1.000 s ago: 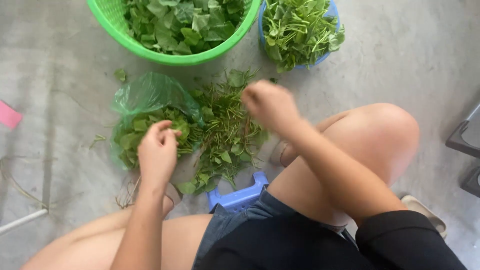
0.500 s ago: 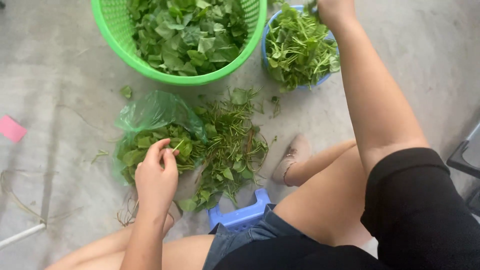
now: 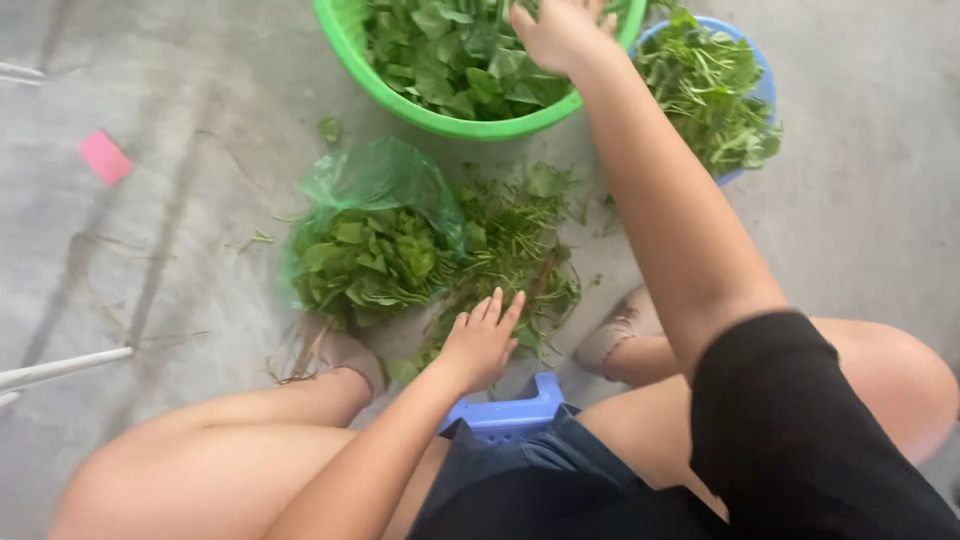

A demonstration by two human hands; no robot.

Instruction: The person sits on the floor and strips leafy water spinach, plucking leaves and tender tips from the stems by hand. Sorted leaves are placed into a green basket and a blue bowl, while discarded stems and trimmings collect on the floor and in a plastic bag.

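Right hand (image 3: 560,32) hovered loosely open over the green basket (image 3: 345,35) at twelve o'clock (release low); left hand (image 3: 480,340), open and empty, rested on the stem pile (image 3: 510,250).

Green basin (image 3: 400,95): glossy smooth plastic. Bag (image 3: 375,180): thin translucent plastic film. Floor (image 3: 170,210): matt, rough concrete. Stool (image 3: 510,415): blue plastic.

The basin (image 3: 400,95) is bright green, the bowl (image 3: 757,80) blue (like the stool (image 3: 515,415)), the scrap (image 3: 104,157) pink, the floor (image 3: 180,240) grey.
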